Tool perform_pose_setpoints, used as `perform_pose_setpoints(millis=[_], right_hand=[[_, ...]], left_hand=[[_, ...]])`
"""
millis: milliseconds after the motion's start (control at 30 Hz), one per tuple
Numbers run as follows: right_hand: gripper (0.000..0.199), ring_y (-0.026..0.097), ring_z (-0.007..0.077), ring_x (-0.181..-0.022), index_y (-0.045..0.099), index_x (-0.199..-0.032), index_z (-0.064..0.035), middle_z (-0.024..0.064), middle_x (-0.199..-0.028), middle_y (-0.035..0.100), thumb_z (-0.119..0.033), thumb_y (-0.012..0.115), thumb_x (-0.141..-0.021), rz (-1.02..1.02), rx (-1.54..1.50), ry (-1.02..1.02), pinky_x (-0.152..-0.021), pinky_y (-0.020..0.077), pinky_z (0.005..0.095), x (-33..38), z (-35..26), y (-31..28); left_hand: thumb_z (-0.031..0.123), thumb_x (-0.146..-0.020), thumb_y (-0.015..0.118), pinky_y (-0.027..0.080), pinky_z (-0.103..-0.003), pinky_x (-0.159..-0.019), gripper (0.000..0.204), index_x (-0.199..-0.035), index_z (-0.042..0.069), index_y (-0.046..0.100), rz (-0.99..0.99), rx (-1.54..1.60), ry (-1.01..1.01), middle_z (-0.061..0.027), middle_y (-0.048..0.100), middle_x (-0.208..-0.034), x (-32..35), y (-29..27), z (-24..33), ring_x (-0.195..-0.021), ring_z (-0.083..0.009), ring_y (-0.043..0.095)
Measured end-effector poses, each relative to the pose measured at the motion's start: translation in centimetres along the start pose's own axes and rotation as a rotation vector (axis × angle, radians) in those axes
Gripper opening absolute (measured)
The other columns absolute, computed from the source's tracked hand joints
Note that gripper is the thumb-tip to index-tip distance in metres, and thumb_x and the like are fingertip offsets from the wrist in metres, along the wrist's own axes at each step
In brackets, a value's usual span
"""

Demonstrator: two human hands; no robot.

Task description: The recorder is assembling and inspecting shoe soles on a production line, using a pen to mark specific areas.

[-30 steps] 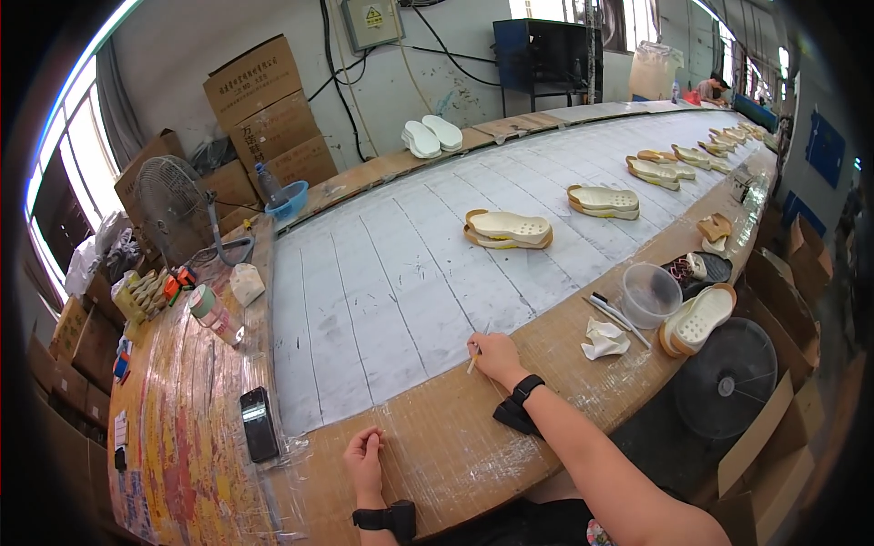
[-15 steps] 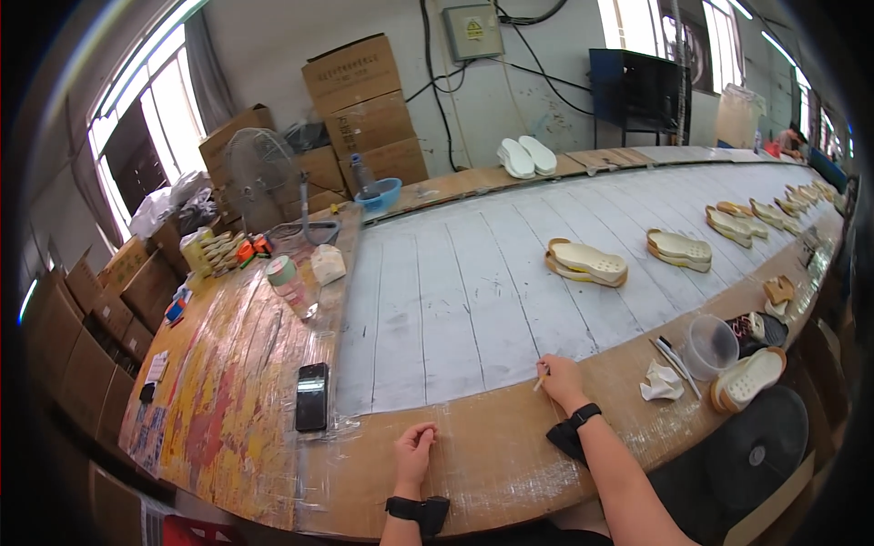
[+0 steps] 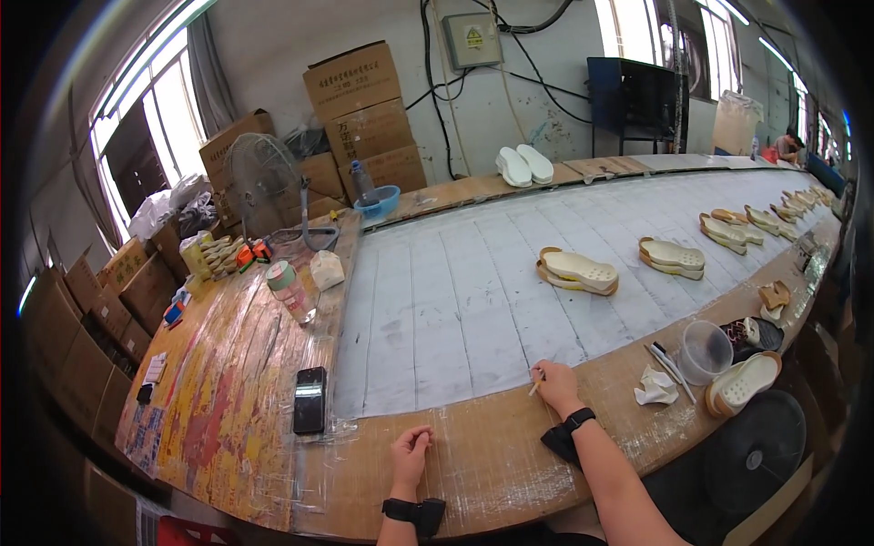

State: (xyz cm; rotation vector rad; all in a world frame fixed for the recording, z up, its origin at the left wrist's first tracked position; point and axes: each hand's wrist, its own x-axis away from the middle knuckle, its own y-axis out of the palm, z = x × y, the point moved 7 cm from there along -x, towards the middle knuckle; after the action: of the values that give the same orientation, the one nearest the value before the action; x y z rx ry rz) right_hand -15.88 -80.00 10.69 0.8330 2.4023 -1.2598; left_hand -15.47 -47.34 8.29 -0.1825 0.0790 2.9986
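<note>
My right hand (image 3: 559,388) pinches a thin pale stick (image 3: 534,389) with a dark part near the fingers, over the near edge of the white lined surface (image 3: 437,318). Its exact kind is too small to make out. My left hand (image 3: 411,452) rests on the brown front ledge (image 3: 492,446), fingers curled closed, with nothing visible in it. Both wrists wear black bands. Beyond my right hand, a pair of cream shoe soles with tan edges (image 3: 579,271) lies on the white surface. Another pair (image 3: 672,257) and several more line up toward the far right.
A black phone (image 3: 309,400) lies left of my hands, with a bottle (image 3: 289,291) behind it. On the right ledge are crumpled paper (image 3: 655,387), pens (image 3: 672,369), a clear plastic tub (image 3: 705,352) and a sole (image 3: 748,382). White soles (image 3: 525,166) stand on the back rail.
The stick in my right hand has tilted, and its dark part now shows. The whole view has shifted slightly. My left hand stays on the ledge.
</note>
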Motion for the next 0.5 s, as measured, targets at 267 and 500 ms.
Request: perform_pose_setpoints(millis=[267, 500], right_hand=[[0.009, 0.057, 0.0322, -0.058, 0.060, -0.070, -0.0091, 0.0142, -0.058, 0.057, -0.017, 0.057, -0.072, -0.002, 0.008, 0.005, -0.054, 0.0436, 0.0416, 0.11, 0.23, 0.00], [0.008, 0.056, 0.0329, -0.058, 0.059, -0.071, -0.0091, 0.0145, -0.058, 0.057, -0.017, 0.057, -0.072, -0.009, 0.027, -0.002, -0.054, 0.0434, 0.0423, 0.00, 0.15, -0.36]], left_hand=[[0.005, -0.083, 0.053, 0.045, -0.020, -0.066, 0.014, -0.094, -0.002, 0.059, 0.008, 0.012, 0.001, -0.0062, 0.062, -0.086, 0.22, 0.13, 0.33, -0.074, -0.0100, 0.057], [0.005, -0.083, 0.053, 0.045, -0.020, -0.066, 0.014, -0.093, -0.002, 0.060, 0.009, 0.034, -0.006, -0.0058, 0.062, -0.085, 0.38, 0.36, 0.61, -0.074, -0.0096, 0.057]])
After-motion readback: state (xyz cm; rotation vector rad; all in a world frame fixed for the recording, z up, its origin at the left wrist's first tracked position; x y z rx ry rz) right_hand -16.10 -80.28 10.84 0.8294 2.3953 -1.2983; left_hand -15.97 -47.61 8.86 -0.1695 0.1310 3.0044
